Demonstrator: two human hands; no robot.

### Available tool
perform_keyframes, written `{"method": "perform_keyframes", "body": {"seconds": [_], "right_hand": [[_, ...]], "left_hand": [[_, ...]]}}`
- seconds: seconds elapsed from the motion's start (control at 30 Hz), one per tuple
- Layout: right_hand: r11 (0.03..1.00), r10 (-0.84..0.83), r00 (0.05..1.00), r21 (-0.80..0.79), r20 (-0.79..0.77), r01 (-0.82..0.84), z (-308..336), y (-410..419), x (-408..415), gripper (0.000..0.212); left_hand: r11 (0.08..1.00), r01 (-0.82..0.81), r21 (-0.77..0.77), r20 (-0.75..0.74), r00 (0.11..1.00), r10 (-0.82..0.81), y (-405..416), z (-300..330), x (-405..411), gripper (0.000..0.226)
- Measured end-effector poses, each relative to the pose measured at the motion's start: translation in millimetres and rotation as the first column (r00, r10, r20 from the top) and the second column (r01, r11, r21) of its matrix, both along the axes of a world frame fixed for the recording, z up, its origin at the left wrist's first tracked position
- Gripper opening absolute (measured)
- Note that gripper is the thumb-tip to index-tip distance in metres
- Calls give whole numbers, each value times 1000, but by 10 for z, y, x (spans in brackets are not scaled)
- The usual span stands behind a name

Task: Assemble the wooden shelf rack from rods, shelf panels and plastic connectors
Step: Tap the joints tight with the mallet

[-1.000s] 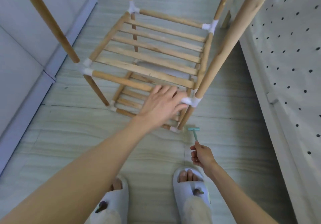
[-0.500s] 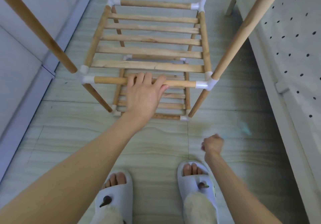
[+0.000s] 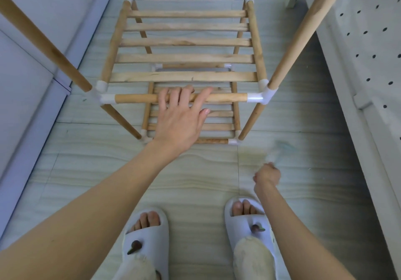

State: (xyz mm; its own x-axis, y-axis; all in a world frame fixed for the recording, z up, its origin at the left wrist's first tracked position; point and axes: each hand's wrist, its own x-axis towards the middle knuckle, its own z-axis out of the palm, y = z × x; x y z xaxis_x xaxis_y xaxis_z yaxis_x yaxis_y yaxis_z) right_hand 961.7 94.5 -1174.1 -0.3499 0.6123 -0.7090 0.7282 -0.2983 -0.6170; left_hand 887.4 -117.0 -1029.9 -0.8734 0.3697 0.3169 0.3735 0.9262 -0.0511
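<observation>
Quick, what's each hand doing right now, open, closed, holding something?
Left hand: fingers curled over the rack's round wooden front rod, holding it.
Right hand: closed grip on a blurred teal thing, identity unclear.

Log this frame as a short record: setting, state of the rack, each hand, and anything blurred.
setting: tiled floor, person standing in slippers, looking down
rack: standing, two slatted shelves joined by rods and white connectors
left hand: fingers curled over the near front rod of the upper shelf
right hand: fisted, low beside the rack, apart from it
blurred: a teal smear above the right hand; what it is cannot be told
</observation>
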Motion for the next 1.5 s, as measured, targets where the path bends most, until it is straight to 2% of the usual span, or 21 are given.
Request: {"method": "perform_keyframes", "body": {"seconds": [0.07,0.13,0.17,0.23,0.3,0.37,0.4,0.47,0.57,0.63,0.7,0.77,0.87,0.93,1.07,1.17,1.23,1.27,1.33,1.4,1.5], "right_hand": [[996,93,993,11,71,-94,22,16,29,25],[940,337,941,-79,40,-333,4,-162,96,19],[914,381,924,-145,-18,-379,44,-251,111,20],[955,237,968,-166,-79,-247,103,-193,-7,25],[986,65,997,-150,-50,-72,125,-29,-91,26],[978,184,980,-110,74,-176,114,-79,-54,28],[960,203,979,-204,34,-192,106,-169,8,31],[917,178,981,-347,-77,-194,119,-246,68,35],[971,-6,998,-239,-65,-10,218,-114,22,34],[968,156,988,-202,21,-148,253,-190,42,34],[888,306,952,-357,-11,-290,286,-424,110,31],[825,351,935,-459,-40,-329,381,-598,156,27],[800,434,899,-432,-60,-416,567,-653,193,22],[735,600,799,-368,-40,-570,723,-707,224,18],[491,853,515,-203,-88,-847,1166,-821,124,16],[183,981,183,-9,-67,-983,1661,-1004,2,24],[-31,999,-33,87,-22,-996,1980,-1192,-34,27],[-117,993,-119,106,-8,-987,2116,-1298,-47,29],[-265,964,-267,97,-4,-959,2309,-1606,-36,28],[-291,956,-293,129,-2,-948,2389,-1859,-30,27],[-223,973,-231,203,-17,-953,2382,-2470,15,33]], "left_hand": [[1000,-10,-3,10,1000,10,27,8,-1,45],[1000,-17,-5,7,1000,17,38,-5,-6,44],[1000,-16,-11,0,1000,16,30,-16,-9,44],[1000,-11,-21,-15,1000,11,9,-15,-15,43],[1000,-13,-13,-8,1000,12,4,-5,-13,42],[1000,-16,-5,-6,1000,16,22,-2,-12,42],[1000,-16,-6,1,1000,16,25,-9,-7,42],[1000,-12,-13,-2,1000,12,12,-23,-11,42],[1000,-5,-9,0,1000,5,-4,-19,-12,41],[1000,-13,0,24,1000,13,10,-13,-4,42],[1000,-12,-8,57,998,13,10,5,-15,44],[1000,1,-19,78,997,0,-33,29,-16,49],[998,57,6,90,994,-57,-87,50,21,57],[993,109,53,103,988,-114,-147,53,105,62],[987,155,44,174,972,-160,-432,106,379,69],[999,47,24,393,918,-53,-713,137,713,61],[999,36,23,487,872,-43,-934,131,947,50],[998,29,57,500,864,-54,-1040,162,1061,43],[977,-11,211,361,930,-67,-1321,234,1294,24],[956,-114,270,322,946,22,-1532,219,1451,12],[836,-479,269,523,801,291,-1969,54,1794,18]]}}
